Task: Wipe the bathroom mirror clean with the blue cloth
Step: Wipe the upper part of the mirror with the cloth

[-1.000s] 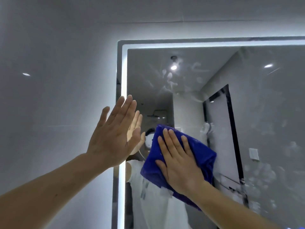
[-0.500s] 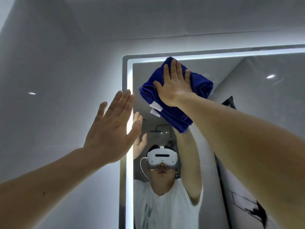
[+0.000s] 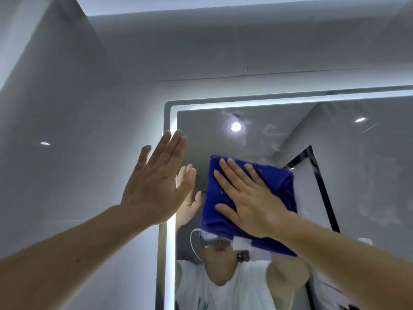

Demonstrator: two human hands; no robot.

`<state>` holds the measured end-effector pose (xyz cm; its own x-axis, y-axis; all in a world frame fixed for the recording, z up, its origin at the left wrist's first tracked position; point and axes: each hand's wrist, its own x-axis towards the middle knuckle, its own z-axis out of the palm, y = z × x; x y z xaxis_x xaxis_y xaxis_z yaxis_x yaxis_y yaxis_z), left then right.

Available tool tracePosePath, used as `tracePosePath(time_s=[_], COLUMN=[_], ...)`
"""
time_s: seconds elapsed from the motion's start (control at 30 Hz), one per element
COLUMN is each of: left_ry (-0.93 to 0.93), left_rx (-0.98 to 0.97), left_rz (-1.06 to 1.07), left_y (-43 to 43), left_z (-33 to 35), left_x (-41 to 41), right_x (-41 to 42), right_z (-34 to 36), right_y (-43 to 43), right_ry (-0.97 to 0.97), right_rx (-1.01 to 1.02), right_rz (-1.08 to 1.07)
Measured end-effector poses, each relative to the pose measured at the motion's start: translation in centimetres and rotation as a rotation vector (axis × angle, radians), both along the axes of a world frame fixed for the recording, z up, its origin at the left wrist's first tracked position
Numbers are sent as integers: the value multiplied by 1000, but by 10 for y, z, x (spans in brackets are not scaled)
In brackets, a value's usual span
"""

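Where the grey wall (image 3: 78,108) gives way on the right, the mirror (image 3: 357,186) hangs, edged along its top and left side by a lit strip (image 3: 290,101). Both bare arms reach up and forward toward it, the right arm (image 3: 346,253) rising from the lower right corner and the left arm (image 3: 55,253) from the lower left. Against the glass, near the mirror's upper left part and below the strip, lies the folded blue cloth (image 3: 279,182), flat under the right hand (image 3: 250,202). That hand is spread wide, palm down on the cloth, its fingers straight and fanned toward the upper left and its thumb stretched out along the cloth's left side; it presses rather than grips. The left hand (image 3: 154,186) holds nothing and stands upright at the mirror's left edge, fingers straight and close together, tips over the strip, its reflection just behind it; I cannot tell whether the palm touches the glass. A white tag (image 3: 242,242) hangs at the cloth's lower edge. Faint smears (image 3: 270,130) mark the glass above the cloth, beside a reflected lamp (image 3: 235,126).
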<state>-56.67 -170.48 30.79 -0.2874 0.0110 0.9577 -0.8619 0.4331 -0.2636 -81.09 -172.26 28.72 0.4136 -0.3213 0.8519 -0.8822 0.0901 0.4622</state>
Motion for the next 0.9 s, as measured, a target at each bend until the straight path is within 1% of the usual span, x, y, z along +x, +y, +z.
tracePosePath(time_s=[0.03,0.13,0.2,0.3,0.43,0.53,0.63,0.7,0.8,0.9], left_ry=[3,8,7,12,13,-13,-9,9,43,29], left_rx=[-6,-13,-9,-26,-36,-49,-55,-43,-8,-3], left_rz=[-6,-36,-41,-10,-33,-21,-13,-4,1,-3], left_y=[0,0,-2,-9,-20,-23,-21,-19,-12,-6], left_z=[4,17,27,42,56,57,53,49,40,26], left_x=[-1,-5,-7,-9,-7,3,12,12,10,6], right_x=[-5,-10,-8,1,16,36,64,77,76,60], right_z=[16,80,114,154,205,221,202,174,109,28], right_y=[3,9,7,2,-4,-6,-16,-21,-19,-17], right_ry=[-37,-243,-313,-363,-408,-413,-264,-165,-100,-42], right_rx=[-18,-78,-82,-93,-114,-112,-117,-107,-88,-46], right_rz=[-15,-37,-38,-34,-31,-46,-2,41,91,101])
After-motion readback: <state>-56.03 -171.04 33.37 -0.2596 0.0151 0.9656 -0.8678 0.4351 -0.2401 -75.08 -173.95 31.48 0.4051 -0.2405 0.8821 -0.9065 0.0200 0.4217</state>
